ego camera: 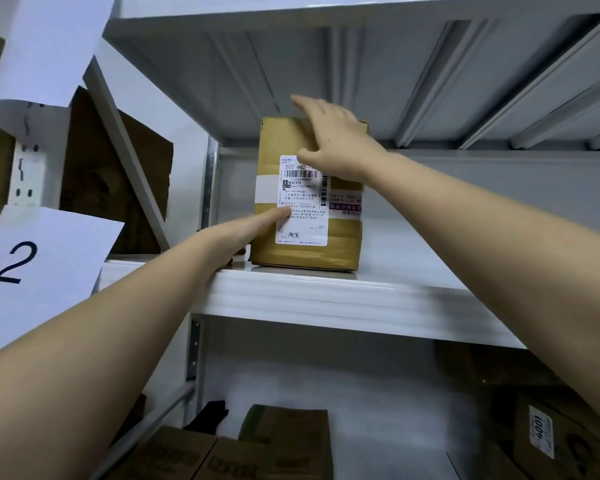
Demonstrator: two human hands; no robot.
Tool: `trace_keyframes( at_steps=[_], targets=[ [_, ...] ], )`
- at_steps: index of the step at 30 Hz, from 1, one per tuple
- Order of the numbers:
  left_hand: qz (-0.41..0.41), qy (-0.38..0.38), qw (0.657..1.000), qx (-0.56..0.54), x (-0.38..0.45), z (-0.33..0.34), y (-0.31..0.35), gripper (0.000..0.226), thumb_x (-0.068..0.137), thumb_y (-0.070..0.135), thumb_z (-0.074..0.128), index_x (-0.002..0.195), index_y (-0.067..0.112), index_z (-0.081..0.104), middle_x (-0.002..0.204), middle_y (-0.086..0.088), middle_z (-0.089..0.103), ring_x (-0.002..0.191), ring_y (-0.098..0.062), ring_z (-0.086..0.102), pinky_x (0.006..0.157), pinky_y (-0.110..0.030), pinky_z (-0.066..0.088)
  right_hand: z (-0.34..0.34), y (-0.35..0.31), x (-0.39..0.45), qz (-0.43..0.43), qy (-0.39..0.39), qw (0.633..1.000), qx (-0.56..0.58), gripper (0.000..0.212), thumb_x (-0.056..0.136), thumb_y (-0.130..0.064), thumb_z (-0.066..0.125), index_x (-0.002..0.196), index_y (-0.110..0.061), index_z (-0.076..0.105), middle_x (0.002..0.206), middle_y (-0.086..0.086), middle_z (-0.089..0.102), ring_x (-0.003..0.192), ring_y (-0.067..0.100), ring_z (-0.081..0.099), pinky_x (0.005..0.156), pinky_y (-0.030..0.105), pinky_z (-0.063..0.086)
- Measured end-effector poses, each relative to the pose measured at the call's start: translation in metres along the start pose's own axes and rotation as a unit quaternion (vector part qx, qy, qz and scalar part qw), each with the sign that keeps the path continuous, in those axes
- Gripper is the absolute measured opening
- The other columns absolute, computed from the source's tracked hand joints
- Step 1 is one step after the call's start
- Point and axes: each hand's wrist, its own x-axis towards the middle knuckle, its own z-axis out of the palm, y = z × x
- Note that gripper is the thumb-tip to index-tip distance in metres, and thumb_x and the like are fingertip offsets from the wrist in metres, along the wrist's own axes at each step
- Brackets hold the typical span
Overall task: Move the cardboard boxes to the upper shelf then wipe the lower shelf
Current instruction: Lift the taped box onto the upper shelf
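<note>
1. A cardboard box (307, 199) stands upright on the upper shelf (326, 299), close to the front edge and toward the left end of this shelf. It is wrapped with brown tape, and a white shipping label (302, 202) with a barcode covers much of its front face.
2. The left hand (243, 230) lies against the lower left part of the box. Its fingers are straight and flat on the left side and the front face, and one fingertip touches the left edge of the label. They press the box and do not curl around it.
3. The right hand (329, 140) rests on the upper right part of the box. The fingers are spread and stretched over the top edge, and the thumb lies on the front face just above the label. It is relaxed, with no grasp around the box.
4. On the lower shelf (378, 427) there are more cardboard boxes (284, 441): some at the left front corner and others at the right end, in shadow.
5. At the left, a paper sign (42, 258) with "-2" hangs on the frame of the neighbouring rack.
</note>
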Motion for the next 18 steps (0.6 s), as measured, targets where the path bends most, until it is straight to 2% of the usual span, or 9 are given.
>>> trace_keyframes(
  at_steps=[2, 4, 5, 7, 9, 11, 13, 15, 18],
  targets=[
    [-0.003, -0.01, 1.0, 0.005, 0.003, -0.001, -0.001, 0.072, 0.053, 0.089, 0.053, 0.104, 0.039, 0.051, 0.121, 0.007, 0.051, 0.112, -0.022, 0.048, 0.09, -0.036, 0.033, 0.002, 0.008, -0.01, 0.094, 0.118, 0.986, 0.077, 0.078, 0.083, -0.036, 0.056, 0.15, -0.02, 0.021, 0.152, 0.004, 0.031, 0.139, 0.024, 0.031, 0.112, 0.04, 0.025],
    [0.006, -0.02, 1.0, 0.013, 0.009, -0.003, -0.001, 0.067, 0.056, 0.087, 0.054, 0.101, 0.038, 0.051, 0.111, 0.011, 0.053, 0.104, -0.019, 0.052, 0.087, -0.034, 0.037, 0.007, 0.019, -0.023, 0.244, 0.185, 0.935, 0.177, 0.083, 0.083, -0.041, 0.059, 0.151, -0.019, 0.017, 0.154, 0.005, 0.026, 0.14, 0.027, 0.028, 0.11, 0.042, 0.027],
    [0.01, -0.021, 1.0, 0.013, 0.012, -0.005, 0.0, 0.062, 0.06, 0.084, 0.055, 0.098, 0.035, 0.054, 0.106, 0.012, 0.057, 0.099, -0.017, 0.056, 0.082, -0.032, 0.041, 0.01, 0.024, -0.03, 0.31, 0.166, 0.907, 0.233, 0.087, 0.083, -0.044, 0.06, 0.152, -0.019, 0.013, 0.156, 0.007, 0.022, 0.14, 0.029, 0.027, 0.11, 0.043, 0.026],
    [0.013, -0.02, 1.0, 0.009, 0.018, -0.007, 0.003, 0.049, 0.068, 0.077, 0.057, 0.088, 0.033, 0.058, 0.092, 0.012, 0.064, 0.085, -0.012, 0.062, 0.065, -0.026, 0.047, 0.021, 0.036, -0.049, 0.392, 0.047, 0.858, 0.329, 0.094, 0.084, -0.054, 0.06, 0.152, -0.018, 0.006, 0.155, 0.008, 0.023, 0.138, 0.031, 0.031, 0.107, 0.042, 0.03],
    [0.005, -0.015, 1.0, 0.006, 0.022, -0.004, 0.006, 0.039, 0.073, 0.072, 0.058, 0.081, 0.034, 0.057, 0.081, 0.012, 0.065, 0.074, -0.01, 0.064, 0.054, -0.022, 0.048, 0.033, 0.043, -0.07, 0.408, -0.124, 0.822, 0.378, 0.094, 0.081, -0.068, 0.054, 0.151, -0.021, 0.011, 0.151, 0.007, 0.032, 0.129, 0.034, 0.041, 0.101, 0.044, 0.039],
    [-0.006, -0.005, 1.0, 0.015, 0.024, 0.0, 0.009, 0.033, 0.078, 0.066, 0.056, 0.079, 0.033, 0.055, 0.079, 0.01, 0.063, 0.072, -0.011, 0.064, 0.052, -0.021, 0.049, 0.044, 0.045, -0.084, 0.398, -0.253, 0.795, 0.381, 0.085, 0.079, -0.073, 0.049, 0.147, -0.027, 0.025, 0.147, 0.005, 0.038, 0.121, 0.037, 0.048, 0.096, 0.045, 0.046],
    [-0.02, 0.003, 0.999, 0.034, 0.026, 0.005, 0.015, 0.031, 0.083, 0.061, 0.054, 0.083, 0.031, 0.053, 0.083, 0.007, 0.06, 0.074, -0.014, 0.062, 0.055, -0.023, 0.051, 0.052, 0.044, -0.089, 0.388, -0.305, 0.786, 0.372, 0.072, 0.083, -0.069, 0.049, 0.142, -0.029, 0.036, 0.141, 0.003, 0.044, 0.11, 0.035, 0.056, 0.091, 0.039, 0.05],
    [-0.038, 0.009, 0.997, 0.068, 0.03, 0.006, 0.02, 0.036, 0.085, 0.058, 0.052, 0.098, 0.025, 0.051, 0.091, 0.003, 0.057, 0.078, -0.016, 0.061, 0.063, -0.027, 0.053, 0.057, 0.043, -0.088, 0.387, -0.311, 0.786, 0.368, 0.06, 0.089, -0.061, 0.048, 0.138, -0.027, 0.041, 0.135, 0.001, 0.047, 0.1, 0.033, 0.061, 0.087, 0.035, 0.051],
    [-0.05, 0.038, 0.989, 0.135, 0.037, 0.005, 0.024, 0.044, 0.086, 0.054, 0.054, 0.115, 0.022, 0.042, 0.105, -0.004, 0.054, 0.082, -0.019, 0.06, 0.077, -0.033, 0.054, 0.064, 0.045, -0.082, 0.381, -0.317, 0.791, 0.358, 0.05, 0.094, -0.051, 0.047, 0.136, -0.025, 0.041, 0.137, 0.004, 0.041, 0.103, 0.034, 0.061, 0.085, 0.034, 0.052]
  ],
)
